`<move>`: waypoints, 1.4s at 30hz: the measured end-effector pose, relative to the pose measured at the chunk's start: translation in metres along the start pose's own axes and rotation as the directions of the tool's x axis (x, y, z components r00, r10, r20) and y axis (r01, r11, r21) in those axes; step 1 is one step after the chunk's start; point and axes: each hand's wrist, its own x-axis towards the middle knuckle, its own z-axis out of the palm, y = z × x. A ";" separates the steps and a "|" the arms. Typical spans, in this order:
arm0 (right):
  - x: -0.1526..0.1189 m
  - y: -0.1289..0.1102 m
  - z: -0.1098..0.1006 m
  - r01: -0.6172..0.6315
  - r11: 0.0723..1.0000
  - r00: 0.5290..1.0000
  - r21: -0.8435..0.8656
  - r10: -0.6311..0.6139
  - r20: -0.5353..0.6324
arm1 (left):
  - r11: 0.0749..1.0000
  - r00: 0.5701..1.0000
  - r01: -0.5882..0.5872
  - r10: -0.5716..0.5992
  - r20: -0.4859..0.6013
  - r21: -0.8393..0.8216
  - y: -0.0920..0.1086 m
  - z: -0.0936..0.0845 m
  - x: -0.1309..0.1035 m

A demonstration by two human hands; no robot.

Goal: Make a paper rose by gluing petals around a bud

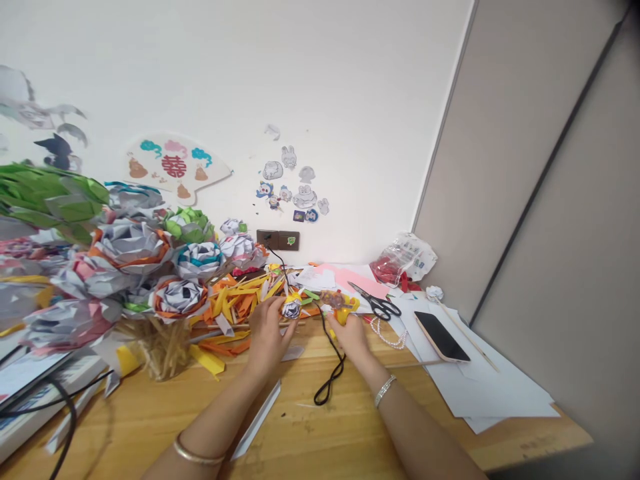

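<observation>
My left hand (269, 327) is closed around a small paper flower (291, 307) of white petals with a yellow strip along its top. To its right, my right hand (350, 333) grips a yellow hot glue gun (345, 310), whose nozzle points left toward the flower. A small gap lies between the nozzle and the flower. The glue gun's black cord (330, 380) loops on the wooden table. Behind my left hand lies a pile of orange and yellow paper strips (243, 293). Black-handled scissors (380, 305) rest just right of the glue gun.
Many finished paper flowers (130, 247) crowd the left side. A phone (443, 337) lies on white paper sheets (480, 387) at the right, beside a thin stick (470, 337) and a bead string (393, 341). A plastic bag (407, 257) and a wall socket (278, 240) are behind.
</observation>
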 end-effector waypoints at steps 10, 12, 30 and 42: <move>0.004 0.003 -0.001 0.006 0.995 0.999 -0.099 -0.011 -0.050 | 1.000 1.000 -0.015 0.015 -0.007 0.023 0.001 -0.001 0.000; 0.001 0.000 -0.002 0.031 0.995 0.999 -0.098 -0.035 -0.038 | 1.000 1.000 -0.013 0.014 -0.005 0.027 0.001 -0.001 0.000; -0.007 -0.009 -0.006 0.043 0.984 0.999 -0.173 -0.041 0.012 | 0.997 0.998 -0.053 0.054 -0.023 0.057 0.003 -0.003 0.001; -0.005 -0.005 -0.004 0.012 0.971 1.000 -0.237 -0.016 -0.013 | 0.981 0.989 -0.142 0.147 -0.030 0.129 0.007 -0.006 0.003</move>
